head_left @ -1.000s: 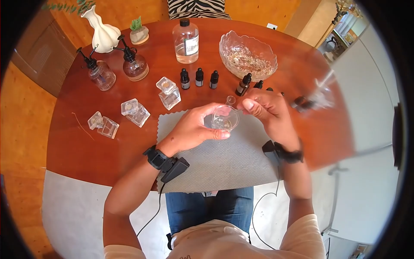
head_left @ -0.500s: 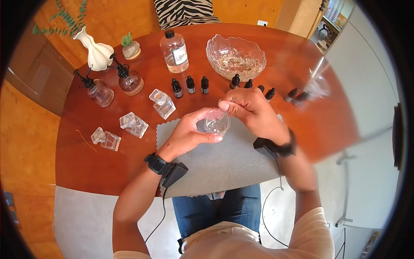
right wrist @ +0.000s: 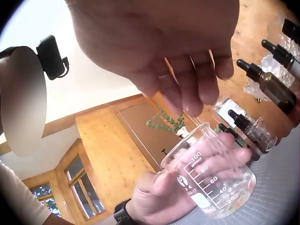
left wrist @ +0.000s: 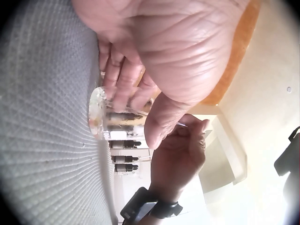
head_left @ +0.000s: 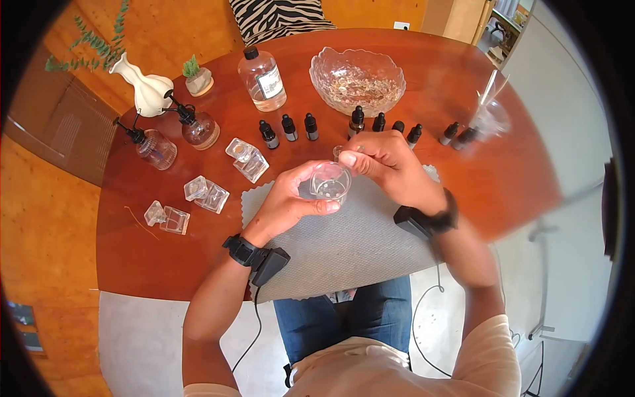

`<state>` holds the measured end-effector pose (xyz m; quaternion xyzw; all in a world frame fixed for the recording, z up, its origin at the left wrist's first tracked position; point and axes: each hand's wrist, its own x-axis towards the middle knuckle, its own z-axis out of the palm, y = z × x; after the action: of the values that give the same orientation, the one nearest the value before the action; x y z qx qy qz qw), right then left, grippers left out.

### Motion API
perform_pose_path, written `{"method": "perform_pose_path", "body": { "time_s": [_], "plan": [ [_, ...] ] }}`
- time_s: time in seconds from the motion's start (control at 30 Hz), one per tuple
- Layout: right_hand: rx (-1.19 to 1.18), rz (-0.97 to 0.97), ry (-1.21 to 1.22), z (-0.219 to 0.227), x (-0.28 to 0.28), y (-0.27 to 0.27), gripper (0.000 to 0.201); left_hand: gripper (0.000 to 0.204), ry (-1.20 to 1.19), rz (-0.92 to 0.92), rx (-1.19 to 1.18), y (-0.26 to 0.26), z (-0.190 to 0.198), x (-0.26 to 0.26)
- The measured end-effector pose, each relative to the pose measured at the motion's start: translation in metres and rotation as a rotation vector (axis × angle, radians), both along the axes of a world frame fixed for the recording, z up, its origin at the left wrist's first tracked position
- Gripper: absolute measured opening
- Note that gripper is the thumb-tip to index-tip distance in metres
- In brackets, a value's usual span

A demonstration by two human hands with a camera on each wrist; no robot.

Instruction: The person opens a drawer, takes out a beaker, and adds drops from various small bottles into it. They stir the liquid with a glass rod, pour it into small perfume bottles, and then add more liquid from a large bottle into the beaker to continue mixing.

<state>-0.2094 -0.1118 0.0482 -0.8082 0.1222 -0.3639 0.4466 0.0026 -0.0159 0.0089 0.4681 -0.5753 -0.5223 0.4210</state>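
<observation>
- Steadying the beaker [head_left: 330, 182] above the mat [head_left: 344, 251] is my left hand [head_left: 286, 202], grasping it with the thumb on the near side and the fingers round the far side; whether its base touches the mat I cannot tell.
- At the rim, just beside the beaker, my right hand [head_left: 395, 171] pinches a thin clear stirrer [head_left: 338, 152] between thumb and forefinger (stirrer is my reading of it, as the round end shows and the rest all but vanishes against the glass).
- The step in hand, as I judge it, is stirring what lies low in the beaker; I see a few pale specks, but how much liquid there is I cannot make out.
- The next move calls for an easy wrist on the right and a firm hold on the left, so the stirrer can circle without knocking the wall or tipping the beaker.
- Lifting the stirrer out would then want a short pause over the rim, I think, to let any drip fall inside.
- Beyond my hands stand the dropper bottles [head_left: 311, 127], and left of the mat the square bottles [head_left: 214, 198] (none of them in my fingers).
</observation>
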Motion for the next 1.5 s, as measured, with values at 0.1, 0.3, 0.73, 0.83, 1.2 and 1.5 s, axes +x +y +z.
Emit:
{"method": "perform_pose_path", "body": {
  "time_s": [0.1, 0.3, 0.73, 0.83, 1.2, 1.5],
  "plan": [
    [0.156, 0.051, -0.001, 0.004, -0.006, 0.003, 0.037, 0.061, 0.031, -0.014, -0.024, -0.001, 0.001, -0.002],
    [-0.014, -0.041, 0.045, 0.006, 0.006, 0.003, 0.04, 0.057, -0.002, 0.003, -0.034, 0.0, 0.004, -0.003],
    [-0.025, 0.046, 0.024, 0.0, 0.003, 0.003, 0.038, 0.054, -0.005, 0.008, -0.032, 0.002, 0.002, -0.002],
    [-0.135, 0.038, -0.027, -0.003, 0.004, 0.003, 0.038, 0.056, -0.039, 0.013, -0.043, 0.002, 0.0, -0.002],
    [0.122, 0.023, -0.045, -0.017, -0.001, 0.005, 0.044, 0.061, 0.004, 0.007, -0.073, 0.002, -0.003, -0.004],
    [-0.005, -0.03, -0.001, -0.008, 0.013, 0.007, 0.044, 0.062, -0.005, 0.01, -0.079, 0.0, -0.008, -0.002]
  ]
}}
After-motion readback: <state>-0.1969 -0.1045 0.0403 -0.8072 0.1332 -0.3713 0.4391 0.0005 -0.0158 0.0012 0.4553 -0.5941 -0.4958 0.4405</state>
